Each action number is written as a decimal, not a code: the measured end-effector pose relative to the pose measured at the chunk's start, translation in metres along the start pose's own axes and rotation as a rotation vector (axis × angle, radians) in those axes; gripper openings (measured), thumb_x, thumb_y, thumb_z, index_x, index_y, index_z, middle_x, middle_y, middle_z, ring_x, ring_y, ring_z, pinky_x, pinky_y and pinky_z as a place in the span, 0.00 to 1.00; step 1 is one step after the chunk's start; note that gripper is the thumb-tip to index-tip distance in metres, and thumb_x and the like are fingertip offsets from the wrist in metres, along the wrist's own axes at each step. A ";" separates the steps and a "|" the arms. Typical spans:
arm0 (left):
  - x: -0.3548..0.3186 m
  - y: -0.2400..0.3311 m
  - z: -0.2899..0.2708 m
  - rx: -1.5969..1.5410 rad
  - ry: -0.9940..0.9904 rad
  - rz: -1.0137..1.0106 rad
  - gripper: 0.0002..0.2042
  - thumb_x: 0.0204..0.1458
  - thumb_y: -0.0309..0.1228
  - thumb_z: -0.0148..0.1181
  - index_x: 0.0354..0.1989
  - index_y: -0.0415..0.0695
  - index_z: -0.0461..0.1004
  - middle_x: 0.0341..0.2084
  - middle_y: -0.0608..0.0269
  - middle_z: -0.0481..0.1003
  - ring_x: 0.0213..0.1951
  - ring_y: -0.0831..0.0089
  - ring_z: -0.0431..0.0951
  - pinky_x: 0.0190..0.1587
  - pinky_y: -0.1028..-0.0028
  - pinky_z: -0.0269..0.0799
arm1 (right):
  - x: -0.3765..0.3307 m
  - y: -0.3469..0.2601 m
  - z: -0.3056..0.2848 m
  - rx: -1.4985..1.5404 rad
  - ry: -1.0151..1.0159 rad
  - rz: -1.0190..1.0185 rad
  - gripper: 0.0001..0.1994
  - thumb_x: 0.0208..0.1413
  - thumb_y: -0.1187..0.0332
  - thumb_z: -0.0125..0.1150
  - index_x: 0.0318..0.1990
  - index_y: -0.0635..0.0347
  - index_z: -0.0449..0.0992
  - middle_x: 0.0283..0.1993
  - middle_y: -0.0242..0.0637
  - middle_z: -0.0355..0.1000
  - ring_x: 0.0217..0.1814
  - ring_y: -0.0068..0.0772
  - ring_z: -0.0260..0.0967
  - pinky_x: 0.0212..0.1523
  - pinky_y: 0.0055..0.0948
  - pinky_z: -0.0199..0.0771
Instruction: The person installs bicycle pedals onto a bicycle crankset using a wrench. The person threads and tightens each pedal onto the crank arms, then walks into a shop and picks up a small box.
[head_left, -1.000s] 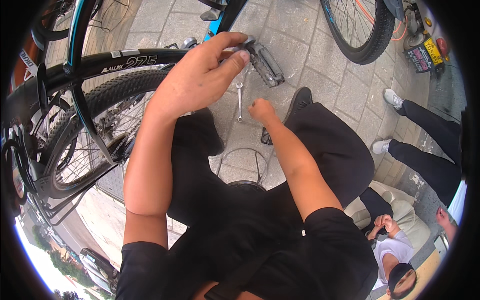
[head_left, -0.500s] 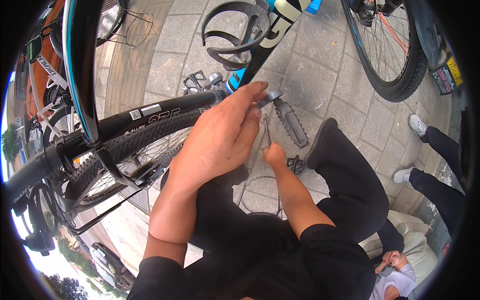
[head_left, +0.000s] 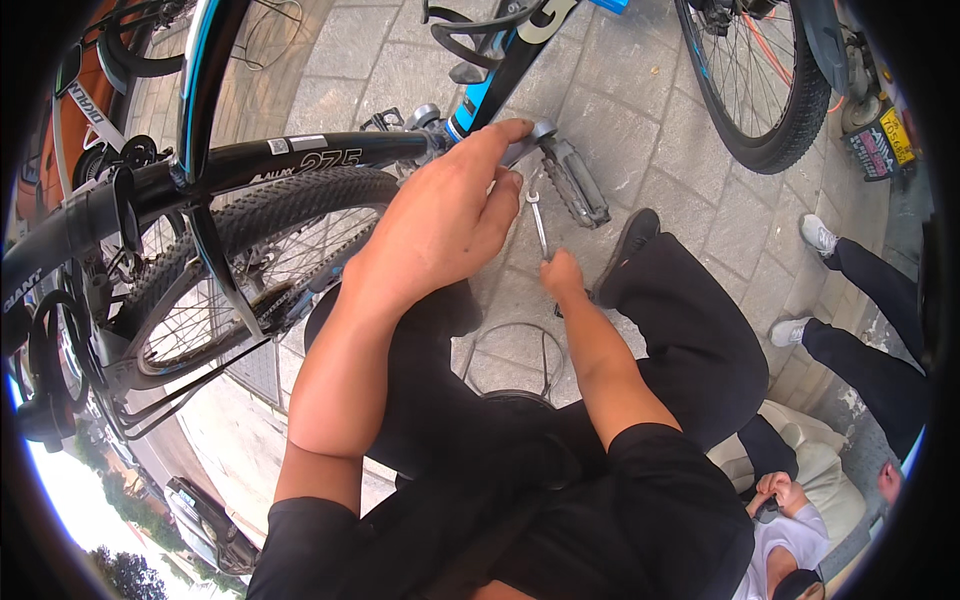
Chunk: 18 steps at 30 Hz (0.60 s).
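Your left hand [head_left: 440,225] closes over the silver crank arm [head_left: 525,143] of the black mountain bicycle [head_left: 250,165], fingers curled round it, seemingly to steady it against turning. At five o'clock from it, your right hand [head_left: 563,275] grips the lower end of a slim silver spanner [head_left: 538,222], whose head reaches up to where the grey studded pedal [head_left: 577,182] meets the crank. The hands sit apart, the spanner between them, above the grey paving slabs [head_left: 640,120].

The left hand [head_left: 440,225] grips the crank arm [head_left: 525,143] beside the grey pedal [head_left: 575,182]. The right hand [head_left: 562,275], just nearer, holds a slim wrench [head_left: 537,222] upright.
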<state>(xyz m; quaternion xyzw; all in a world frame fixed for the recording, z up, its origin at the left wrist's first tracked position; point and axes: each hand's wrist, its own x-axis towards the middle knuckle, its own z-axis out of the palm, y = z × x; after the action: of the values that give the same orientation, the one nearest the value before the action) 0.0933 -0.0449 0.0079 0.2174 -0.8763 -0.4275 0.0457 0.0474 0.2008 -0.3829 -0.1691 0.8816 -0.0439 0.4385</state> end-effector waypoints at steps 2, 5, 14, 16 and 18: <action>0.008 -0.005 0.003 -0.038 0.058 0.033 0.20 0.64 0.23 0.54 0.65 0.35 0.68 0.51 0.45 0.81 0.45 0.58 0.85 0.48 0.65 0.79 | 0.011 -0.003 0.000 0.016 0.012 0.000 0.23 0.60 0.61 0.64 0.56 0.67 0.72 0.57 0.60 0.77 0.60 0.61 0.76 0.61 0.52 0.76; 0.020 -0.008 0.002 -0.086 0.063 0.015 0.20 0.63 0.21 0.53 0.64 0.35 0.69 0.49 0.46 0.82 0.43 0.59 0.85 0.46 0.66 0.79 | 0.029 -0.001 0.013 0.067 0.046 0.002 0.21 0.59 0.62 0.66 0.52 0.70 0.73 0.50 0.64 0.78 0.54 0.66 0.77 0.58 0.55 0.76; 0.020 -0.006 -0.001 -0.059 0.097 0.052 0.19 0.64 0.22 0.51 0.63 0.34 0.70 0.47 0.45 0.83 0.40 0.56 0.85 0.46 0.64 0.78 | 0.018 0.020 -0.012 0.297 0.175 -0.156 0.16 0.57 0.62 0.63 0.45 0.68 0.80 0.43 0.59 0.81 0.49 0.60 0.80 0.51 0.50 0.77; 0.012 -0.003 -0.003 -0.057 0.104 0.038 0.19 0.63 0.22 0.51 0.62 0.33 0.70 0.46 0.44 0.83 0.41 0.55 0.85 0.46 0.63 0.78 | 0.011 0.023 -0.020 0.487 0.262 -0.254 0.16 0.55 0.59 0.64 0.44 0.62 0.83 0.44 0.56 0.81 0.47 0.60 0.79 0.48 0.49 0.77; 0.004 0.001 -0.003 -0.062 0.098 0.028 0.19 0.62 0.23 0.50 0.61 0.33 0.70 0.47 0.43 0.82 0.43 0.49 0.85 0.48 0.60 0.78 | 0.012 0.018 -0.050 0.489 0.329 -0.236 0.14 0.57 0.61 0.65 0.43 0.62 0.83 0.41 0.52 0.81 0.45 0.54 0.80 0.46 0.46 0.77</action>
<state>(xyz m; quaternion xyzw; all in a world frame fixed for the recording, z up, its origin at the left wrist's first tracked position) 0.0901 -0.0476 0.0102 0.2243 -0.8622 -0.4427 0.1014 -0.0036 0.2102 -0.3660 -0.1505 0.8783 -0.3318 0.3095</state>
